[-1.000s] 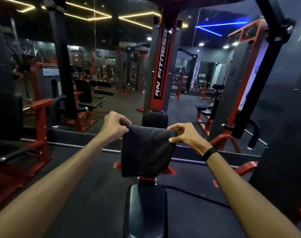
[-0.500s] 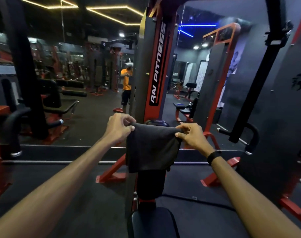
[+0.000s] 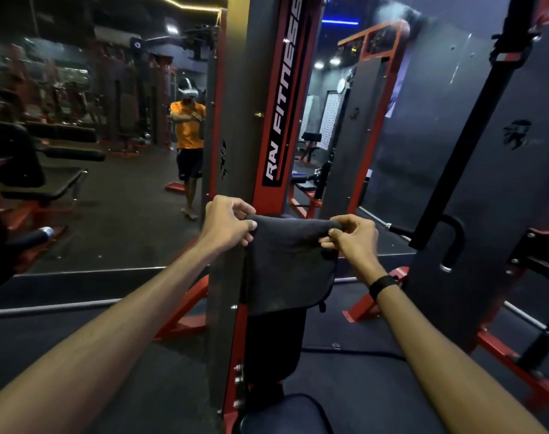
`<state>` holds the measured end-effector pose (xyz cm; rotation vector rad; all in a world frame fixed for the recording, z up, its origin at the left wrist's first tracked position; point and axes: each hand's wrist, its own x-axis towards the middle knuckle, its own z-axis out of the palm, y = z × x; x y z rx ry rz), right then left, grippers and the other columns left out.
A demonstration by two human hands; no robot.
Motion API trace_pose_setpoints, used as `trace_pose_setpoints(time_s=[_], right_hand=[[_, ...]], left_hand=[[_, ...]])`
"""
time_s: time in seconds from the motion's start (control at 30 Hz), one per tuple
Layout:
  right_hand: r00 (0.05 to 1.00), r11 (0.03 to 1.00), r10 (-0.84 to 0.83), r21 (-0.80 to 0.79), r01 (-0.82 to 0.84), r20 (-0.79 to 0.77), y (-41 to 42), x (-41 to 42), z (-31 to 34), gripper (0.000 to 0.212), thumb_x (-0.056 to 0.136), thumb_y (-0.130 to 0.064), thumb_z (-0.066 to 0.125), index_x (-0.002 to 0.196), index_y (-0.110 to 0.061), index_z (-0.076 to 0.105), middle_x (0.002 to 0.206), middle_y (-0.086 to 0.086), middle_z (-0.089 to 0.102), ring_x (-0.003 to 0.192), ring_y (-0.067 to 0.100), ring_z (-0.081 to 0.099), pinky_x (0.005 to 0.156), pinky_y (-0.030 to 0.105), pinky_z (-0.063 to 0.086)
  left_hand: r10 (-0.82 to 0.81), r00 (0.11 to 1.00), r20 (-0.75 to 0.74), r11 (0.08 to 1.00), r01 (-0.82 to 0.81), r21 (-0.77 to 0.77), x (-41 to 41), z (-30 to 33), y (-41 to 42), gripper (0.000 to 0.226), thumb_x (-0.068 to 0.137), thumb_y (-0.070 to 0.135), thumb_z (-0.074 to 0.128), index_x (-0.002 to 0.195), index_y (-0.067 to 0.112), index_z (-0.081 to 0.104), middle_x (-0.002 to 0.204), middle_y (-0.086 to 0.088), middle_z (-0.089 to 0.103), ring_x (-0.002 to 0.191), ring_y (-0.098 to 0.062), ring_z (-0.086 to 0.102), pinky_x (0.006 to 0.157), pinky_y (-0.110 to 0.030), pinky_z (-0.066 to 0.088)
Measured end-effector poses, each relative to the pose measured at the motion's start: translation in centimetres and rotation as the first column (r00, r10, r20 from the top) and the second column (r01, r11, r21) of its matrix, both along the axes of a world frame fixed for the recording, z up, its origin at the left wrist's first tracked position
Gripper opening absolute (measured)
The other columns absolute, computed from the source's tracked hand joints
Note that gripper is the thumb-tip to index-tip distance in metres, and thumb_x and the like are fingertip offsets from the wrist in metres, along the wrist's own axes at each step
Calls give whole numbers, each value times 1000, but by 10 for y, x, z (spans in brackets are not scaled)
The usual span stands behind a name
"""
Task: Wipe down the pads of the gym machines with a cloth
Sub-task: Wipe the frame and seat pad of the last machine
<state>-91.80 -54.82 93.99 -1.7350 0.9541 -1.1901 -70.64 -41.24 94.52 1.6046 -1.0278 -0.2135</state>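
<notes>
The cloth (image 3: 290,264), dark and folded, is held stretched by its top edge in front of the machine's upright back pad (image 3: 274,343). The left hand (image 3: 227,225) pinches the top-left corner between thumb and fingers; the right hand (image 3: 351,236) pinches the top-right corner the same way. The cloth hangs down over the upper part of the pad; whether it touches the pad or hangs just clear cannot be told.

Step judged: cloth being spread or positioned, wiping of this pad apparently not yet under way. Next move calls for the cloth to be pressed flat to the pad face and drawn down along it, with grip likely changed from corner pinch to a palm press. The seat pad (image 3: 285,415) below would be done after.

Hidden or unclear: the top of the back pad is covered by the cloth; the seat pad is cut off at the bottom edge; pad surface condition is unreadable in the dim light. The mirror (image 3: 110,151) at left shows a reflected person.
</notes>
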Motion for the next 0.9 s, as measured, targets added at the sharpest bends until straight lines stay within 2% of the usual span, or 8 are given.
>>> trace_pose_setpoints(time_s=[0.17,0.23,0.33,0.4,0.47,0.53,0.7,0.9], right_hand=[[986,979,-152,-128,159,65,-41,42,-2,29,91,5,62,87,-23,66,89,5,72,73,20,75,76,43,63],[977,951,-209,-225,213,43,-56,69,-4,15,94,-11,66,107,-18,67,106,7,71,95,24,72,91,45,58],[962,940,-77,-342,-19,-264,-55,111,-29,64,93,-61,55,149,-31,43,158,6,37,145,24,34,121,52,24],[779,843,-243,-523,-125,-578,-53,144,-51,73,86,-85,32,143,-42,46,158,-1,37,148,23,27,117,64,10],[683,714,-427,-684,-147,-592,-58,159,-58,66,88,-83,31,120,-38,66,130,-6,63,130,20,49,111,64,24],[742,687,-397,-711,-149,-540,-76,156,-50,58,90,-77,38,103,-34,73,108,-11,72,108,13,61,99,50,42],[870,966,-224,-216,140,-440,-121,126,-34,51,94,-64,53,82,-18,72,80,-1,70,92,26,68,64,35,38],[839,576,-318,-793,-198,-441,-77,154,-64,40,91,-60,55,111,-32,75,114,-6,73,110,12,62,98,39,45]], left_hand=[[26,995,91,1000,-26,-4,38,3,-55,26,80,6,81,105,12,74,87,-6,73,49,-17,63,43,-26,50],[42,994,103,999,-43,6,55,4,-82,29,81,7,81,109,10,74,90,-6,72,59,-18,66,47,-30,55],[42,990,135,998,-48,42,75,-2,-106,33,80,14,83,112,16,75,89,0,73,83,-20,72,77,-40,61],[49,986,160,998,-56,40,88,-11,-122,38,81,21,82,118,19,73,91,3,75,92,-17,72,88,-38,58],[70,989,130,997,-66,-38,97,-22,-133,40,85,24,77,124,16,69,91,6,75,91,-16,71,90,-41,57],[99,989,108,991,-88,-98,100,-28,-139,40,89,25,72,127,14,68,91,10,70,88,-15,69,89,-43,57],[18,999,-26,989,-22,-148,95,-37,-146,54,83,49,57,127,18,68,94,16,68,88,-1,63,91,-37,54],[-112,984,-138,967,76,-241,81,-41,-163,63,81,61,46,121,18,69,102,-1,74,91,-20,68,87,-50,55]])
